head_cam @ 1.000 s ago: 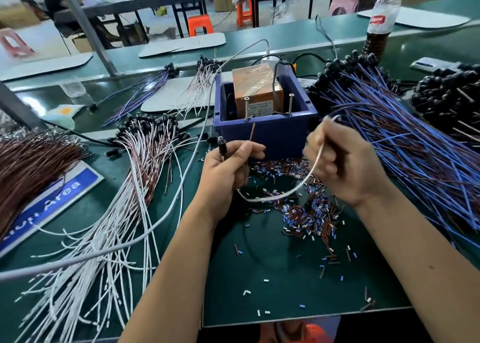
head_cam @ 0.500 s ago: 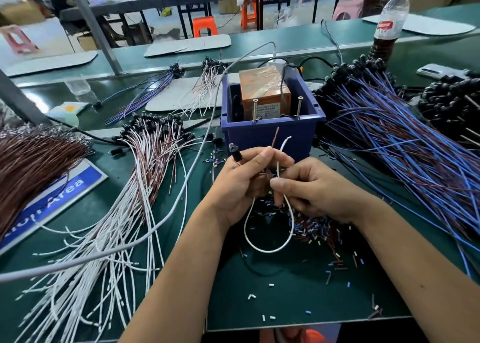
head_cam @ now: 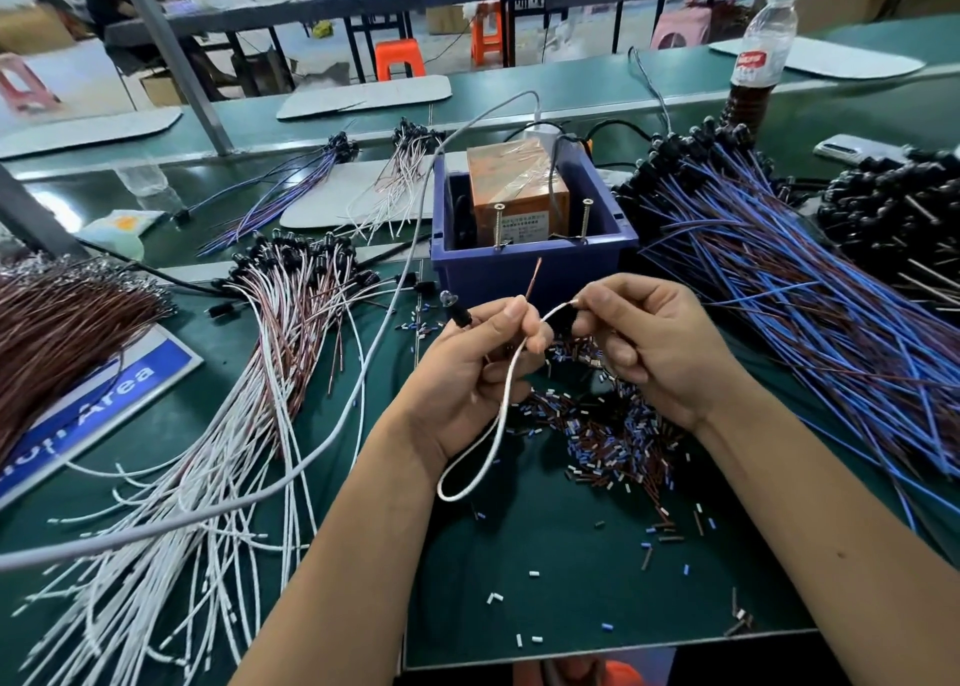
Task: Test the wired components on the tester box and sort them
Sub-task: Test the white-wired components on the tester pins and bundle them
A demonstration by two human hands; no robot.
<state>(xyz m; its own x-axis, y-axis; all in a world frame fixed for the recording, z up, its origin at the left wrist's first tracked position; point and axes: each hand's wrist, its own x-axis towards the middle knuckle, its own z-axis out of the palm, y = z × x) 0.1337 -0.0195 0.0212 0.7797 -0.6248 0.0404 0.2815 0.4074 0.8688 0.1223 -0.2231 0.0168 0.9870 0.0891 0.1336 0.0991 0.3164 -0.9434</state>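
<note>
We hold one wired component just in front of the blue tester box (head_cam: 535, 274), a little above the tabletop (head_cam: 571, 581). Our left hand (head_cam: 467, 373) has its grip curled around the component's black bulb end (head_cam: 457, 313), with the small clear lamp poking out to the upper left, and it also pinches the brown wire (head_cam: 533, 277), whose bare tip stands nearly upright toward the box. Our right hand (head_cam: 654, 347) pinches the free end of the white wire (head_cam: 498, 415) between thumb and forefinger; the rest of that wire hangs down in a loop between our wrists.

What matters for the next move is this: the two upright screws (head_cam: 543, 220) on the box's near edge lie straight ahead and slightly above both wire tips. The left screw stands almost directly beyond the brown tip, so the left hand is nearer to it; the right screw lies ahead of the white tip in the right hand. Both tips already point roughly away from us, so we judge that a short forward reach with each hand would bring tip to screw.

The white and brown wire pile (head_cam: 249, 373) lies to the left, and the blue wire pile (head_cam: 805, 295) to the right.
</note>
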